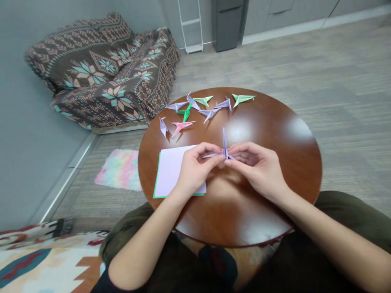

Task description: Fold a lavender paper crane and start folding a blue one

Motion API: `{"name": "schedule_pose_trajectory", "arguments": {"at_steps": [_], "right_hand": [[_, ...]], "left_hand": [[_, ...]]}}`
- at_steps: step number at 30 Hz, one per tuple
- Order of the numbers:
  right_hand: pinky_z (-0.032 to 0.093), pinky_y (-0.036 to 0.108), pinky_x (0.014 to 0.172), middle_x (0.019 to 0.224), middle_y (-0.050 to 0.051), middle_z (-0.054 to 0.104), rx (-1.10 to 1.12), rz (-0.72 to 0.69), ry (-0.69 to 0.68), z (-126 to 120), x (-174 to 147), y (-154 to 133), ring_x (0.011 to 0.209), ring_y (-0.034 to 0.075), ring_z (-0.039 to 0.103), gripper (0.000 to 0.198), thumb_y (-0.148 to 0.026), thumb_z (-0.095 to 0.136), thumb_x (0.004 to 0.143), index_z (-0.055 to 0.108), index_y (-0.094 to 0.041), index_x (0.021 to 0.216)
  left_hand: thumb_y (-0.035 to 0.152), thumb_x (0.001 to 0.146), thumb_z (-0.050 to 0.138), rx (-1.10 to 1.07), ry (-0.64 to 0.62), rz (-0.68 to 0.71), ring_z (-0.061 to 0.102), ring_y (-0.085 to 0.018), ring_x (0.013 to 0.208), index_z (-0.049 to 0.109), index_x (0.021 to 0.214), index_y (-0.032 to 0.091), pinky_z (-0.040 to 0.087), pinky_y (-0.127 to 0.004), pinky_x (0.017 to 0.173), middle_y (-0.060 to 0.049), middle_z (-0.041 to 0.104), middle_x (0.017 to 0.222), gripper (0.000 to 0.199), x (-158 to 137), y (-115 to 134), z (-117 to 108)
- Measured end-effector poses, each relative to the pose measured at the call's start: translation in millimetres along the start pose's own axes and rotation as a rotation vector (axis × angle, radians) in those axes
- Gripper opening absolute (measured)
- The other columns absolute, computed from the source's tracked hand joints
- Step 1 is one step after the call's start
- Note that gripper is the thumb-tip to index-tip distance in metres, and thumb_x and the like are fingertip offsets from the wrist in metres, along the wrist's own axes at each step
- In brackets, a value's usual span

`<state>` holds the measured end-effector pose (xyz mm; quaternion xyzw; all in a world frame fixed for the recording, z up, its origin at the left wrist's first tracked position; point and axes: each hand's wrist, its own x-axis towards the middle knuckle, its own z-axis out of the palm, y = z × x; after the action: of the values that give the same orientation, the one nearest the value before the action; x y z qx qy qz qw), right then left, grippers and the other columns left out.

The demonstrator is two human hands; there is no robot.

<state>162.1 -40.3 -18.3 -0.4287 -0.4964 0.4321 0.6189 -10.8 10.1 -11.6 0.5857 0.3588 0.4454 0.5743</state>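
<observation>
A lavender origami crane is pinched between both hands above the round brown table, one narrow point of it standing straight up. My left hand grips its left side with thumb and fingers, partly over the paper stack. On the other side, my right hand pinches it between thumb and fingertips. Parts of the folded paper are hidden behind the fingers. Under my left wrist lies a stack of square lavender paper, with a green sheet showing along its edges.
Several folded cranes stand at the table's far left, among them a pink crane, a dark green crane and a pale green crane. A sofa with a patterned cover stands beyond. A fluffy pastel mat lies on the floor.
</observation>
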Motion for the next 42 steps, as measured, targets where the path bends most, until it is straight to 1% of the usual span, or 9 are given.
{"name": "schedule_pose_trajectory", "arguments": {"at_steps": [8, 14, 19, 21, 26, 30, 34, 37, 42], "right_hand": [[0.067, 0.036, 0.085, 0.093, 0.006, 0.083, -0.011, 0.011, -0.014, -2, 2, -2, 0.086, 0.022, 0.079, 0.016, -0.031, 0.092, 0.077, 0.082, -0.021, 0.085], [0.066, 0.035, 0.089, 0.099, 0.006, 0.083, -0.057, -0.086, -0.031, -3, -1, -2, 0.094, 0.021, 0.079, 0.004, -0.022, 0.084, 0.085, 0.083, -0.022, 0.089], [0.064, 0.042, 0.099, 0.119, 0.01, 0.08, -0.254, -0.259, -0.007, -4, -6, 1, 0.109, 0.024, 0.078, 0.011, -0.016, 0.074, 0.092, 0.078, -0.023, 0.099], [0.063, 0.043, 0.1, 0.118, 0.01, 0.081, -0.391, -0.382, -0.001, -3, -7, 1, 0.11, 0.025, 0.078, 0.016, -0.012, 0.071, 0.092, 0.075, -0.024, 0.102], [0.066, 0.038, 0.088, 0.109, 0.012, 0.083, -0.574, -0.654, 0.048, -1, -9, -3, 0.099, 0.024, 0.081, 0.025, -0.004, 0.069, 0.088, 0.072, -0.024, 0.101], [0.068, 0.038, 0.083, 0.112, 0.01, 0.083, -0.594, -0.75, 0.061, -1, -11, -5, 0.095, 0.026, 0.082, 0.028, -0.003, 0.07, 0.085, 0.074, -0.027, 0.1], [0.069, 0.039, 0.081, 0.112, 0.009, 0.084, -0.608, -0.786, 0.062, -3, -11, -5, 0.093, 0.026, 0.082, 0.031, -0.003, 0.071, 0.085, 0.075, -0.029, 0.102], [0.068, 0.046, 0.089, 0.11, 0.008, 0.084, -0.637, -0.816, 0.058, -5, -9, -4, 0.092, 0.026, 0.082, 0.029, -0.005, 0.072, 0.085, 0.074, -0.03, 0.1], [0.065, 0.048, 0.093, 0.105, 0.007, 0.082, -0.631, -0.836, 0.066, -6, -6, -4, 0.093, 0.026, 0.079, 0.031, -0.005, 0.075, 0.083, 0.076, -0.029, 0.102]], "left_hand": [[0.03, 0.063, 0.098, -0.07, -0.033, -0.052, 0.077, -0.019, 0.085, 0.071, 0.089, 0.016, 0.064, -0.035, 0.087, -0.003, 0.079, 0.089, 0.041, 0, 0, -1], [0.029, 0.067, 0.097, -0.082, -0.042, 0.0, 0.079, -0.02, 0.088, 0.072, 0.093, 0.017, 0.065, -0.035, 0.089, -0.003, 0.079, 0.092, 0.038, -1, 2, 0], [0.029, 0.081, 0.087, 0.115, -0.011, 0.199, 0.078, -0.021, 0.097, 0.077, 0.096, 0.018, 0.064, -0.033, 0.09, -0.007, 0.081, 0.102, 0.021, -3, 1, -2], [0.027, 0.085, 0.084, 0.204, -0.006, 0.301, 0.077, -0.021, 0.1, 0.077, 0.097, 0.018, 0.063, -0.034, 0.092, -0.008, 0.081, 0.104, 0.016, -5, 0, -2], [0.014, 0.089, 0.076, 0.421, -0.01, 0.622, 0.076, -0.02, 0.102, 0.074, 0.107, 0.021, 0.062, -0.037, 0.096, -0.008, 0.081, 0.112, 0.019, -10, -1, -3], [0.013, 0.09, 0.072, 0.588, 0.035, 0.853, 0.074, -0.022, 0.105, 0.074, 0.107, 0.024, 0.062, -0.041, 0.094, -0.006, 0.08, 0.113, 0.02, -9, 3, -5], [0.015, 0.091, 0.073, 0.616, 0.054, 0.91, 0.074, -0.022, 0.101, 0.075, 0.103, 0.025, 0.062, -0.042, 0.091, -0.005, 0.08, 0.106, 0.016, -6, 8, -5], [0.015, 0.09, 0.074, 0.611, 0.041, 0.915, 0.074, -0.023, 0.104, 0.076, 0.102, 0.026, 0.061, -0.042, 0.092, -0.004, 0.081, 0.104, 0.016, -4, 10, -6], [0.012, 0.09, 0.074, 0.544, -0.029, 0.844, 0.075, -0.022, 0.102, 0.075, 0.103, 0.025, 0.06, -0.04, 0.092, -0.006, 0.081, 0.11, 0.018, -5, 8, -8]]}}
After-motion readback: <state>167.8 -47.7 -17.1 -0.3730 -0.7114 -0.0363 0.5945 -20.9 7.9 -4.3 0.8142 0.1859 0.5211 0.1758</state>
